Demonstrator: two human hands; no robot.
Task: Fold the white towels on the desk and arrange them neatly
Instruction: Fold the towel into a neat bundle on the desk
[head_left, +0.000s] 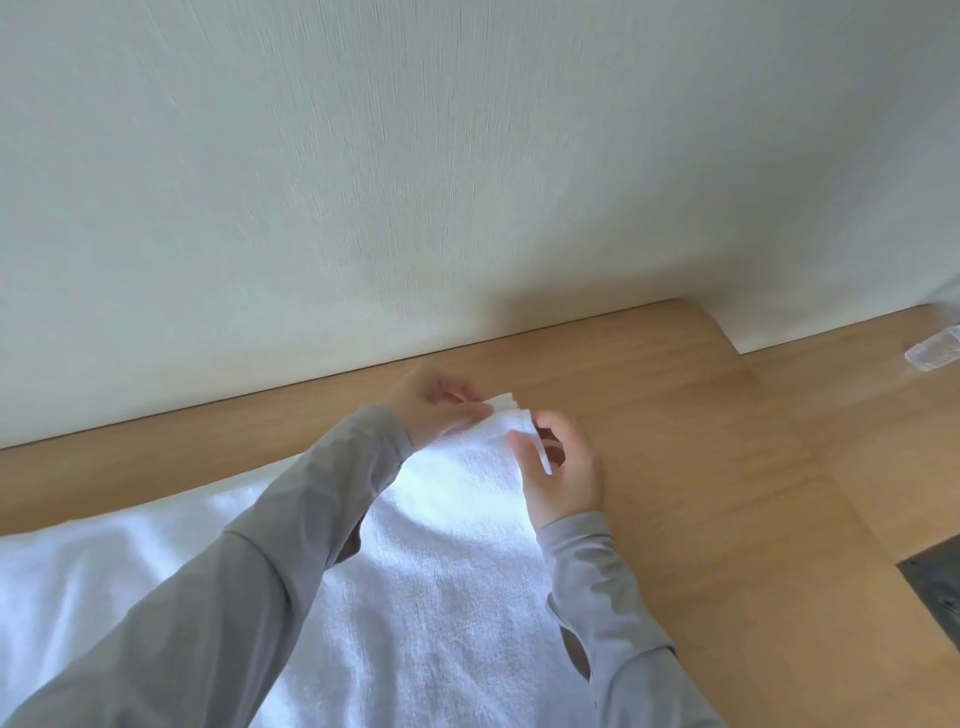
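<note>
Pinching towel (441, 545) corner, left hand (436, 410), right hand (563, 478)

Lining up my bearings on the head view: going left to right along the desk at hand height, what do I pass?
White towel → left hand → the pinched towel corner → right hand → bare wooden desk → a clear, blurred object at the right edge.

I can read no text, label, brand or number anywhere here. The clear bottle (935, 352) lying at about 3 o'clock on the desk (675, 415) is too blurred to show any lettering.
</note>
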